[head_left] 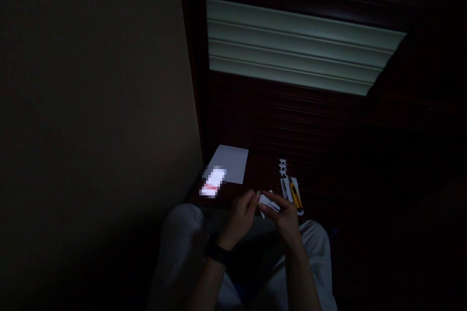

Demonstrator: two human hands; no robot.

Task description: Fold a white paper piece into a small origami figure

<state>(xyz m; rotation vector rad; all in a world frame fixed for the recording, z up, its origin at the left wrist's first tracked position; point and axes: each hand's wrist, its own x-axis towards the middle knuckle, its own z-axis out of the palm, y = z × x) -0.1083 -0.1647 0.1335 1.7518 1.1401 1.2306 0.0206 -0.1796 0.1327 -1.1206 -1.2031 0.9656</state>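
Note:
Between my hands, above my lap at the table's near edge, is a small piece of folded white paper (269, 201). My left hand (242, 214) pinches its left corner, fingers closed. From the other side my right hand (283, 214) grips it between thumb and fingers. Just beyond the right hand lie a yellow utility knife (295, 196) and a slim grey tool whose kind I cannot make out, both on white paper. Several small folded white paper pieces (282, 167) sit in a row behind them.
At the table's back left lies a stack of white paper sheets (230, 163). A bright, pixelated phone-shaped object (213, 182) overlaps its front corner. A wall (109, 82) rises at the left, and a dark slatted panel (292, 121) stands behind the table.

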